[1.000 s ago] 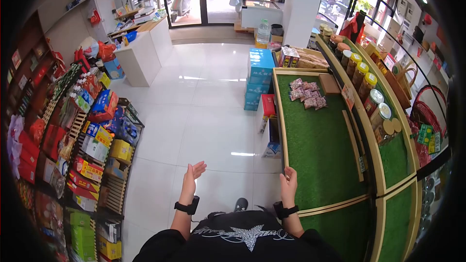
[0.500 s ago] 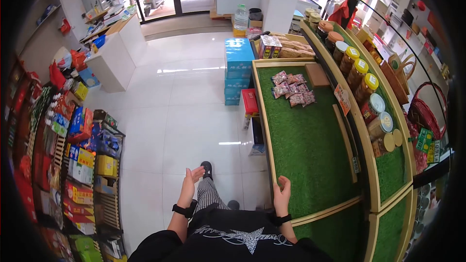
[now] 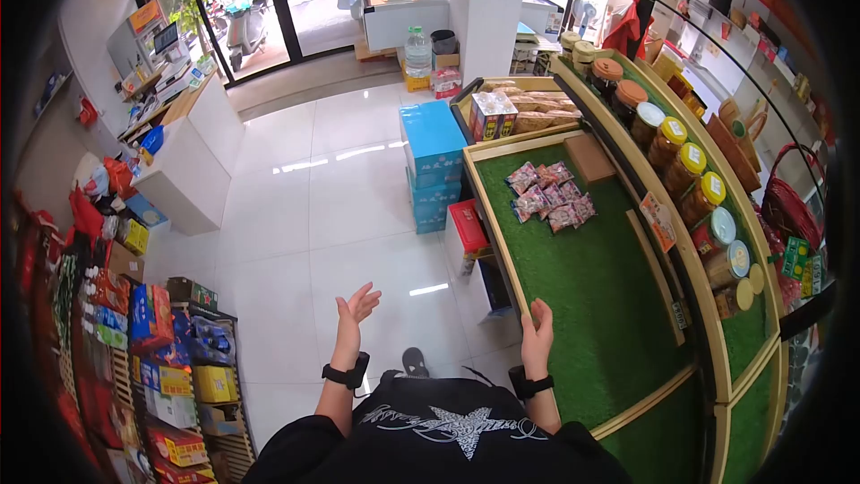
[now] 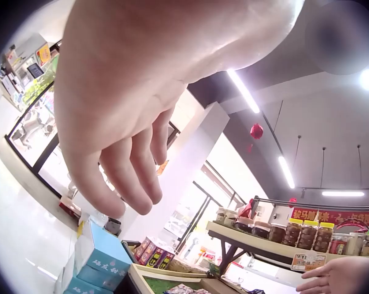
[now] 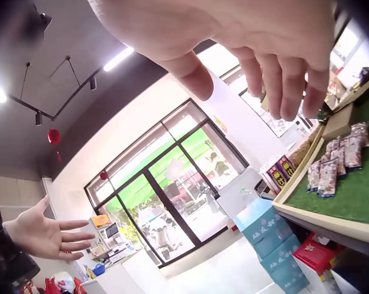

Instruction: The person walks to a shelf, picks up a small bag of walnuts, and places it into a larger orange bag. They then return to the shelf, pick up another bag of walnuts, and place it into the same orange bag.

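Turf-lined display tray point(image 3: 587, 305) has shifted lower in my head view, but handling seems unadvanced: left hand point(image 3: 355, 312) and right hand point(image 3: 537, 337) empty, fingers loosely apart.

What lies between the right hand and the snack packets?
In the head view, only bare green matting shows between the right hand and the snack packets.
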`<state>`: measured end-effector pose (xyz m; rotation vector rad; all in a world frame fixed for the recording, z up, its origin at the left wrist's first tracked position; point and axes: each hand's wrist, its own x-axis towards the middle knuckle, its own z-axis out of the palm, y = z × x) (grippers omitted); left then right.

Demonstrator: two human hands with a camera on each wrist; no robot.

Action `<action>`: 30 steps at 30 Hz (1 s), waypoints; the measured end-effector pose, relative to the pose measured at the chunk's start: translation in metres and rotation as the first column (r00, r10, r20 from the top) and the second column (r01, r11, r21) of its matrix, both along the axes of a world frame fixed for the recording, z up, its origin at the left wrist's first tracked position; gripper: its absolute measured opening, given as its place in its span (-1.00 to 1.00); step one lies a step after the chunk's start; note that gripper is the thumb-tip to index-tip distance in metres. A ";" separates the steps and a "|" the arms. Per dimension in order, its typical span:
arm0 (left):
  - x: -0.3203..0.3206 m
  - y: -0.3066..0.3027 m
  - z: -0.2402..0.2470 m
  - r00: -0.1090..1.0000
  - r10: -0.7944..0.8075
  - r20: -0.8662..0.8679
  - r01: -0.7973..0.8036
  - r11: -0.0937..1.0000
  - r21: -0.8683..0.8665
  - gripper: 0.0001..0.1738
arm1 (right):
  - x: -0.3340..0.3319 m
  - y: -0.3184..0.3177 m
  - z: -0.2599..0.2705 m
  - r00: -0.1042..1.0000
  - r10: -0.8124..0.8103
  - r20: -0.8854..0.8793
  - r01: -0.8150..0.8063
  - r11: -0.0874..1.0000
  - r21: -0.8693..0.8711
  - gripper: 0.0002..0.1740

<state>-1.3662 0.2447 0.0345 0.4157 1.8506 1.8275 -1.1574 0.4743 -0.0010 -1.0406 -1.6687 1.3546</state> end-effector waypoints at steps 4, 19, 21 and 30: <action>-0.035 -0.002 -0.005 0.999 -0.044 0.002 0.044 0.999 -0.013 -0.11 | -0.040 0.000 -0.001 0.997 0.081 -0.012 -0.081 0.997 -0.008 -0.45; -0.109 0.069 -0.034 0.994 -0.066 0.084 0.072 0.995 -0.071 -0.04 | -0.112 0.067 -0.015 0.997 0.073 0.030 -0.072 0.996 -0.056 -0.46; -0.124 0.095 -0.027 0.995 -0.060 0.084 0.057 0.998 0.029 -0.24 | -0.124 0.089 -0.013 0.995 0.071 0.070 -0.068 0.997 -0.048 -0.46; -0.180 0.223 0.002 0.979 -0.203 -0.031 0.203 0.979 -0.024 -0.38 | -0.165 0.198 -0.021 0.998 -0.007 -0.056 -0.002 0.988 -0.152 -0.36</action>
